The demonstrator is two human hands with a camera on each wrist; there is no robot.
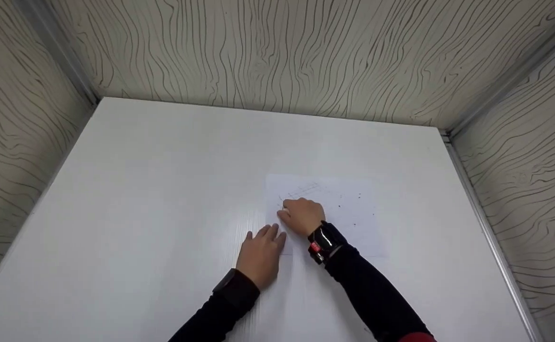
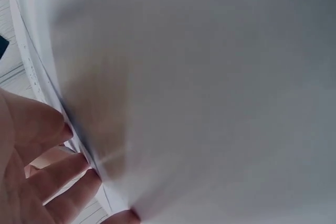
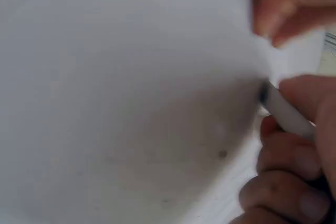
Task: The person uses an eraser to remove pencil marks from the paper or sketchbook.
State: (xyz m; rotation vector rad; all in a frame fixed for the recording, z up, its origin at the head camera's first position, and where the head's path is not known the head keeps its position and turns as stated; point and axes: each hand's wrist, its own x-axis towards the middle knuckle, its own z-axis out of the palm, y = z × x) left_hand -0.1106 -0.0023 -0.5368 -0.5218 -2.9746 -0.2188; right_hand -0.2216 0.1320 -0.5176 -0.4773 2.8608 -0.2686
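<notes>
A white sheet of paper (image 1: 353,240) lies flat on the table, with crossing pencil lines (image 1: 302,191) near its upper left. My right hand (image 1: 303,216) is over the left half of the sheet, below those lines. Between thumb and fingers it pinches a small white eraser (image 3: 287,113) with a dark smudged end, seen in the right wrist view. To the left, my left hand (image 1: 261,256) rests palm down with spread fingers, its fingertips (image 2: 94,179) at the lower left part of the sheet. Several dark crumbs (image 1: 339,206) dot the paper.
The white table (image 1: 163,190) extends around the sheet. Behind it rises a wood-grain patterned wall (image 1: 258,57), with similar panels (image 1: 539,166) at both sides. Dark bands sit on both wrists.
</notes>
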